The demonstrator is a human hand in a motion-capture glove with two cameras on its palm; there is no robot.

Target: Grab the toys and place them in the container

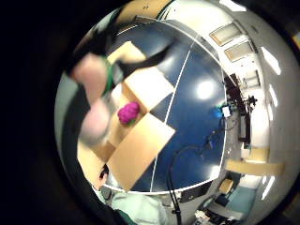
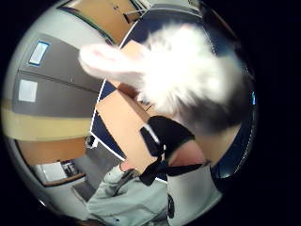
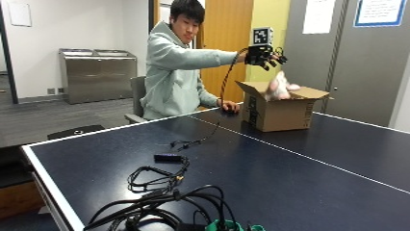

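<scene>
Plush toy (image 3: 280, 86) blurred, long axis upright, above cardboard box (image 3: 282, 113).

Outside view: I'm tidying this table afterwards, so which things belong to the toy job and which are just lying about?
Part of the job:
- cardboard box, flaps open
- pink and white plush toy, dropping into the box
- magenta toy already inside
- gloved right hand, fingers spread above the box

Lying about:
- black cables on the blue table
</scene>
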